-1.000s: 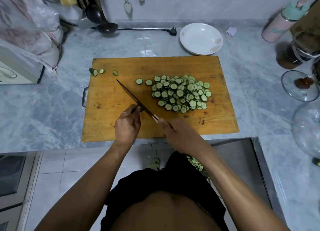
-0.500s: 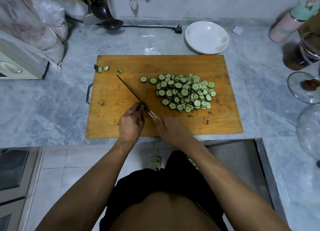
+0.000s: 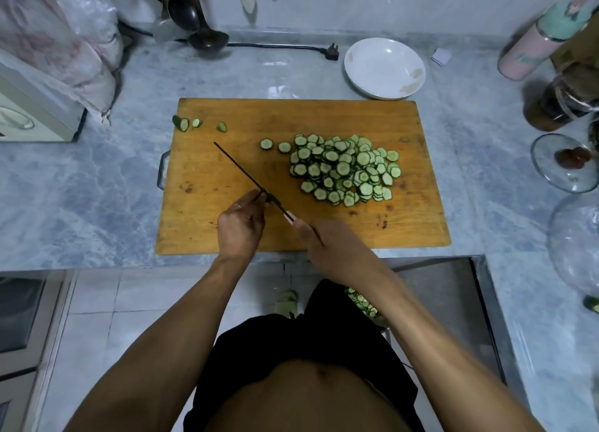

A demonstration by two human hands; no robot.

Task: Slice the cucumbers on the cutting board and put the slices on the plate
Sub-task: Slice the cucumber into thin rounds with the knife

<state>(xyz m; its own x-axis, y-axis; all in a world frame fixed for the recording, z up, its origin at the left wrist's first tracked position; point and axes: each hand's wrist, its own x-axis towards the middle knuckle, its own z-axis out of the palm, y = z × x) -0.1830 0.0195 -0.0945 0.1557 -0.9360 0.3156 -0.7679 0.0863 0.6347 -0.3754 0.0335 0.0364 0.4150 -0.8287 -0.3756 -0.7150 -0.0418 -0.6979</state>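
Note:
A heap of cucumber slices [image 3: 346,169] lies on the right half of the wooden cutting board [image 3: 324,117]. Three cucumber end pieces [image 3: 181,123] sit at the board's far left corner. My right hand [image 3: 327,240] grips the handle of a knife [image 3: 243,173], whose thin blade points up and left over the board, seen edge-on. My left hand [image 3: 241,225] has its fingertips against the blade near the handle. The white plate [image 3: 384,68] stands beyond the board's far right corner, with no slices on it.
A plug and cable [image 3: 330,52] and a ladle [image 3: 207,39] lie at the back. Jars and a pink bottle [image 3: 534,45] crowd the right, with glass lids [image 3: 564,162]. An appliance [image 3: 35,113] stands left. The counter's front edge runs just under my wrists.
The view has shifted slightly. My left fingers have slid along the blade near the handle. The knife stays at about the same slant, and the slices have not moved.

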